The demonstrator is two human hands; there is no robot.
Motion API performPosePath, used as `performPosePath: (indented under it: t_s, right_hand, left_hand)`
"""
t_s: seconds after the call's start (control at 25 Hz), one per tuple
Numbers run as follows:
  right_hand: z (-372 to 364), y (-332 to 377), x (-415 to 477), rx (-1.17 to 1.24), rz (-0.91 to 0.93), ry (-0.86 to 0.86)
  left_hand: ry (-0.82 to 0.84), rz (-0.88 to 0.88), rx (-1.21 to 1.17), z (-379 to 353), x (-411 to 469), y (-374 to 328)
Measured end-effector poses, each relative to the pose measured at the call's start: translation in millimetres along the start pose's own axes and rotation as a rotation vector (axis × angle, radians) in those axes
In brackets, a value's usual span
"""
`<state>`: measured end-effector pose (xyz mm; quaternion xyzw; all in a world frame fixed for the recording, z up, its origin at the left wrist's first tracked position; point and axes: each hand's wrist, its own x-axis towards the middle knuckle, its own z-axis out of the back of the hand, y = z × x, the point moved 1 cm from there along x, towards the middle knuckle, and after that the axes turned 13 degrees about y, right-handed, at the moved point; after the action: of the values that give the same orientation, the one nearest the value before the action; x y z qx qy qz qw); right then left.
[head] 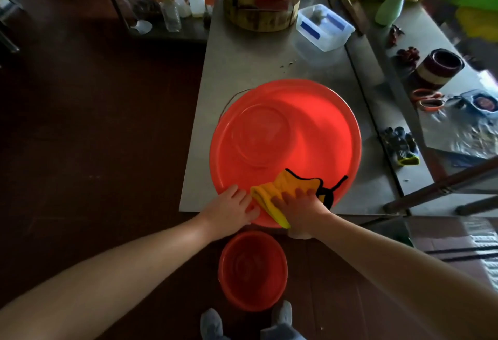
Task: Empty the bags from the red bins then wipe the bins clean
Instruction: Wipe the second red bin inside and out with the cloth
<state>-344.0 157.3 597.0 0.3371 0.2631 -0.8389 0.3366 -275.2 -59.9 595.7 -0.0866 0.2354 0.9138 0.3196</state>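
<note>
Here, the large red bin point(310, 129) stands at the steel table's point(242, 64) near edge. The left hand point(231, 204) rests on its near rim, fingers slightly spread. The right hand point(301, 209) presses a yellow cloth point(285, 186) over that rim, fingers spread. A smaller red bin point(253, 269) stands on the floor below.

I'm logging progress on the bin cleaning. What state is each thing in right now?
big bin: upright on the table, no bags inside.
small bin: upright on the floor, no bags inside.
cloth: bunched, draped over the big bin's near rim.
left hand: fingers flat on the big bin's rim.
right hand: presses the cloth.
clear tub: open, on the table.
</note>
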Motion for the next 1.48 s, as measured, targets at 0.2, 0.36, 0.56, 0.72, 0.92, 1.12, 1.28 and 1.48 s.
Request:
performPosePath:
  t_s: [0.2, 0.36, 0.56, 0.72, 0.92, 1.12, 1.28, 1.48]
  right_hand:
    - [-1, 0, -15, 0.034, 0.107, -0.139]
    - [6, -11, -16, 0.193, 0.128, -0.026]
    - [19, 2, 8, 0.419, 0.106, 0.009]
    - [25, 23, 58, 0.536, 0.051, 0.076]
    - [3, -11, 101, 0.307, -0.104, -0.117]
    - [-10, -9, 132, 0.482, -0.170, 0.062]
    - [15, 48, 139, 0.775, 0.096, 0.098]
    - [-2, 14, 131, 0.579, 0.057, -0.044]
  left_hand:
    - [0.075, 0.116, -0.040, 22, 3, -7]
    - [0.068, 0.125, -0.048, 16, 12, -16]
    - [-0.015, 0.036, 0.012, 17, 3, -2]
    - [-0.050, -0.035, 0.025, 4, -6, -4]
    - [-0.148, -0.110, 0.054, -12, -23, -18]
    - [-0.154, -0.112, 0.095, -12, -19, -33]
    - [-0.172, -0.114, 0.093, -11, -20, -40]
    - [-0.206, 0.014, 0.087, -13, -26, -52]
